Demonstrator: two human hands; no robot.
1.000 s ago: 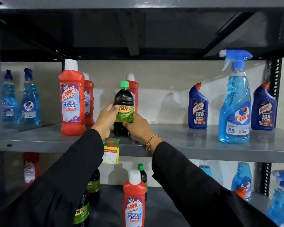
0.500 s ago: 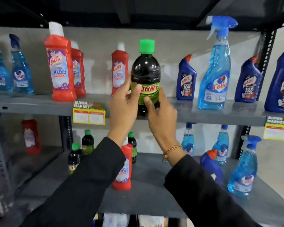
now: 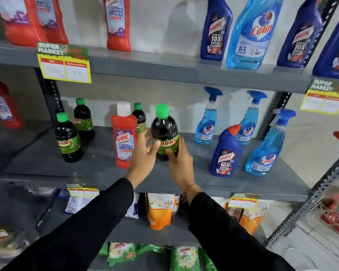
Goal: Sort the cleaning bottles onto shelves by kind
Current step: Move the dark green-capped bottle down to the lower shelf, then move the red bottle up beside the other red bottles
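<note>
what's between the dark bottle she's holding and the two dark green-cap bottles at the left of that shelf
In the head view, a red Harpic bottle with a white cap stands between the held bottle and the left pair; otherwise bare shelf.

2 long black sleeves [image 3: 98, 222] reach both wrists. 1 gold chain bracelet [image 3: 190, 189] circles the right wrist. Hands bare.

On the middle shelf [image 3: 98, 169] stand four dark green-capped bottles [image 3: 68, 138], one red Harpic bottle [image 3: 123, 133], one blue Harpic bottle [image 3: 226, 151] and three Colin sprays [image 3: 205, 124]. On the shelf above it: three red Harpic, three blue Harpic, one Colin. Price tags [image 3: 64, 64]: four.
</note>
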